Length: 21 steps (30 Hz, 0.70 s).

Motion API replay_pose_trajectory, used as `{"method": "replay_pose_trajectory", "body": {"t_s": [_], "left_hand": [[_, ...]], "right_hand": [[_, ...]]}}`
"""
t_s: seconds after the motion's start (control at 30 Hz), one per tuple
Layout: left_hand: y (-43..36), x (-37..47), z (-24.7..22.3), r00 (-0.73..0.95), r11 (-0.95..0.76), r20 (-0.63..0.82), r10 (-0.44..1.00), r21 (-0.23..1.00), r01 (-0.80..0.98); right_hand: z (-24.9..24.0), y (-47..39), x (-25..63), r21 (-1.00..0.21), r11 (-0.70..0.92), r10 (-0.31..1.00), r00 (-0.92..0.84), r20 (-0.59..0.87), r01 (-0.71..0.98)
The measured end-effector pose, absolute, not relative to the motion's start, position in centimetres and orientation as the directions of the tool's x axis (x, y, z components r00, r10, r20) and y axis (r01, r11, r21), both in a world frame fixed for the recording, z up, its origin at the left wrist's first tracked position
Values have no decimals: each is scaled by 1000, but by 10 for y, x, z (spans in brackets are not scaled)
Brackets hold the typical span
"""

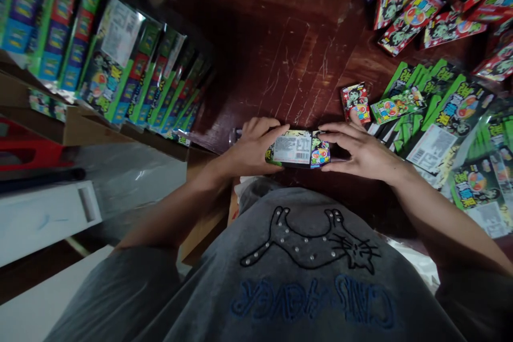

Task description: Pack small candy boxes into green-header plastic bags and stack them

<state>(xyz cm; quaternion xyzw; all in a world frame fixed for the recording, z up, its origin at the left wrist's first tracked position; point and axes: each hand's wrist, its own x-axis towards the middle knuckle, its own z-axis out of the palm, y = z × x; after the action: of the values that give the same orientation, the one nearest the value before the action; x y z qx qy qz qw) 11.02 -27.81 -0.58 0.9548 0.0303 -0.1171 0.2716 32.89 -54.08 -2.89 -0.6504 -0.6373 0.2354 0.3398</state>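
Both my hands hold a small printed box (294, 148) with a white barcode label facing up, close to my body at the table's front edge. My left hand (256, 145) grips its left end, thumb along the top edge. At the right end, the fingers and thumb of my right hand (355, 144) close on the box's corners. Just beyond my right hand lies a small red packet (355, 101), near one of its fingers. Beside that, a green packet (396, 106) rests on a pile of flat black-and-green cartons (444, 112).
Red packets (412, 18) are heaped at the far right of the dark red wooden table (276, 59). On the left, a row of wrapped display boxes (108, 69) stands in a cardboard carton (88, 125). A red plastic stool (24, 144) and white panel (48, 219) are lower left.
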Motion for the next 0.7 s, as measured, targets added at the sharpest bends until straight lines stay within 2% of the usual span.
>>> {"method": "replay_pose_trajectory", "body": {"t_s": [0.17,0.33,0.53,0.6,0.7], "left_hand": [[-276,104,-8,963,-858,-260,65,478,187],[-276,98,-9,956,-838,-248,158,478,262],[-281,97,-11,950,-844,-194,244,440,307],[-283,97,-9,957,-845,-183,225,453,285],[-285,99,-6,966,-845,-176,188,472,251]], "right_hand": [[-31,-544,330,-674,16,971,148,185,738],[-29,-549,325,-567,-152,868,384,315,809],[-28,-546,308,-566,-252,811,490,319,785],[-26,-544,308,-569,-243,809,488,328,785],[-24,-543,307,-613,-123,882,369,293,781]]}}
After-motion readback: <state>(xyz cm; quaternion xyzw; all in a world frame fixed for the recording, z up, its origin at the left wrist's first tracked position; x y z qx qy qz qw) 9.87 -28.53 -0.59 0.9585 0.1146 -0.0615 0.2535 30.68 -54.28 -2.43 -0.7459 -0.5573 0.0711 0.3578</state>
